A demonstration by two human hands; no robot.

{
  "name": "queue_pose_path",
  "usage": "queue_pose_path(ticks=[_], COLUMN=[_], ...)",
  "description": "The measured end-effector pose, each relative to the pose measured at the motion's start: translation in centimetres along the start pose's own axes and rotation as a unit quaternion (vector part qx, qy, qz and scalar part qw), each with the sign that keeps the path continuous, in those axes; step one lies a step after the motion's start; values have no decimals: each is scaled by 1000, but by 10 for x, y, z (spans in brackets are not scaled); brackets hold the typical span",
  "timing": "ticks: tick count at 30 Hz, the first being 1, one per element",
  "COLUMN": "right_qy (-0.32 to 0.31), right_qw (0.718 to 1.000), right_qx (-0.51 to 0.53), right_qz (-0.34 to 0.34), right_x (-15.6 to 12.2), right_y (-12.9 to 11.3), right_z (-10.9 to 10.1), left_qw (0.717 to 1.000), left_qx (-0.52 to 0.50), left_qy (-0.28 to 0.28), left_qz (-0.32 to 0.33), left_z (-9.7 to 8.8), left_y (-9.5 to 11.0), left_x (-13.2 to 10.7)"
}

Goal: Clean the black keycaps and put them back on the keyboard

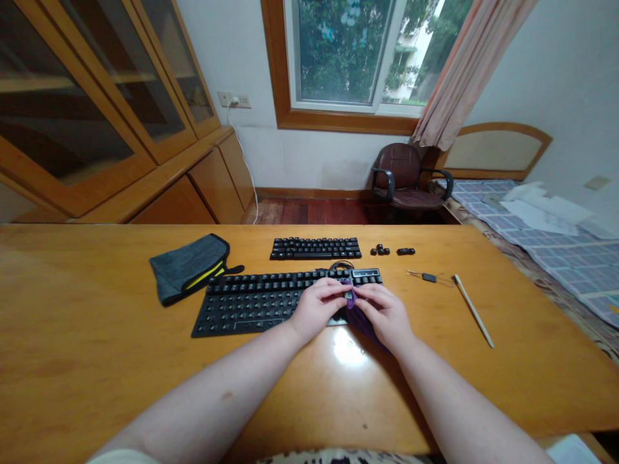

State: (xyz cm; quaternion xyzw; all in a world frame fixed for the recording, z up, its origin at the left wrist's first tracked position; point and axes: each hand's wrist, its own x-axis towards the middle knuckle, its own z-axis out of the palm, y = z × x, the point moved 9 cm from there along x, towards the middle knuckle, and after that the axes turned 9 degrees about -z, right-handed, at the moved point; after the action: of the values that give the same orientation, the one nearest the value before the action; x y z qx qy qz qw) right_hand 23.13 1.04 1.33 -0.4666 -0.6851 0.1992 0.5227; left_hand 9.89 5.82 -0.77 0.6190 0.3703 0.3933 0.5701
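My left hand [314, 309] and my right hand [389, 316] meet over the right part of a black keyboard [251, 303]. Between their fingertips is a purple cloth [358, 317], pinched from both sides. A small greyish keycap [348, 294] shows in the fold, close to my left thumb. The keyboard's lower rows are bare of caps, while its top rows still carry theirs. Behind it lies a block of loose black keycaps [315, 249] set out in rows. To the right are a small cluster of keycaps [380, 250] and a short row of keycaps [405, 251].
A wire keycap puller [429, 278] and a thin pale brush [474, 311] lie on the right of the wooden table [97, 361]. Left of the keyboard rests a folded grey cloth [188, 267] with yellow inside. Beyond the table stands a chair [401, 174].
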Motion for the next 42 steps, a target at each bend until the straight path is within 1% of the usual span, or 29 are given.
queue_pose_path(ticks=[5,7,11,15,18,25,28,33,35,37,40,42], right_qy=[-8,-19,-12,10,20,-11,1,29,38,41,43,53], right_qw=[1000,1000,999,999,999,999,999,999,997,990,967,953], right_qx=[5,13,37,49,33,48,47,37,48,89,171,202], right_qz=[1,0,2,-7,-4,9,12,28,53,99,182,220], right_x=[0,1,1,2,2,-1,-1,-1,-2,-4,-9,-12], right_y=[0,-1,-1,-2,-2,2,4,5,7,14,26,32], right_z=[-1,1,2,-1,-3,7,4,-2,-2,1,8,10], left_qw=[993,993,996,996,995,995,995,994,995,997,997,995], left_qx=[-84,-75,-20,-1,-6,-5,-10,-48,-47,-31,7,29], left_qy=[7,19,32,33,33,36,28,22,30,48,76,92], left_qz=[-78,-89,-86,-87,-92,-94,-96,-100,-77,-44,-5,8], left_z=[0,-2,-5,-5,-4,-5,-3,1,0,-2,-6,-9], left_y=[-19,-22,-20,-20,-22,-22,-23,-21,-15,-8,-1,1], left_x=[2,1,0,-1,-1,-2,-2,-3,-5,-7,-9,-9])
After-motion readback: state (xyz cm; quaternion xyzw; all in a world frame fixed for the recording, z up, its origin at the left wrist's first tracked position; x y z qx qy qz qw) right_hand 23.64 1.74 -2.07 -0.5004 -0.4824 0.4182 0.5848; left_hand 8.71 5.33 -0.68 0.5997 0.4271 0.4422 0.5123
